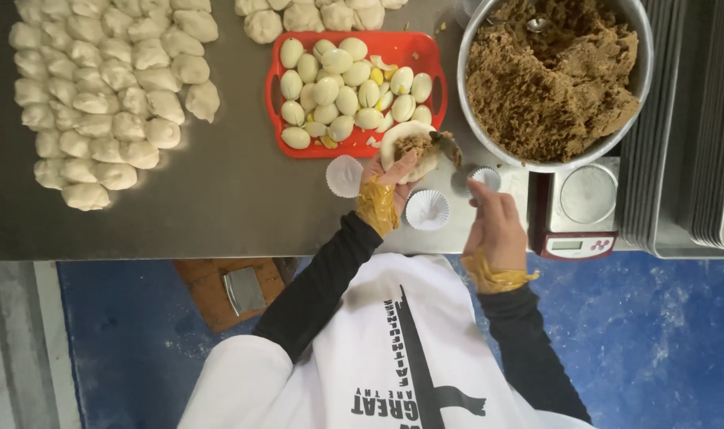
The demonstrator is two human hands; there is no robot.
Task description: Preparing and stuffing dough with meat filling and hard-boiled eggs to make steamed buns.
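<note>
Left hand (pixel 391 176) cups a flattened dough round (pixel 406 148) topped with brown filling, just near of the red tray (pixel 419 48) of halved boiled eggs (pixel 342 95); right hand (pixel 493 226) pinches a spoon (pixel 449 145) whose tip rests on that filling; paper cups (pixel 427 209) lie on the tabletop (pixel 219 191) between both hands; a metal bowl (pixel 636 28) of filling stands far right, dough balls (pixel 108 95) far left.
</note>
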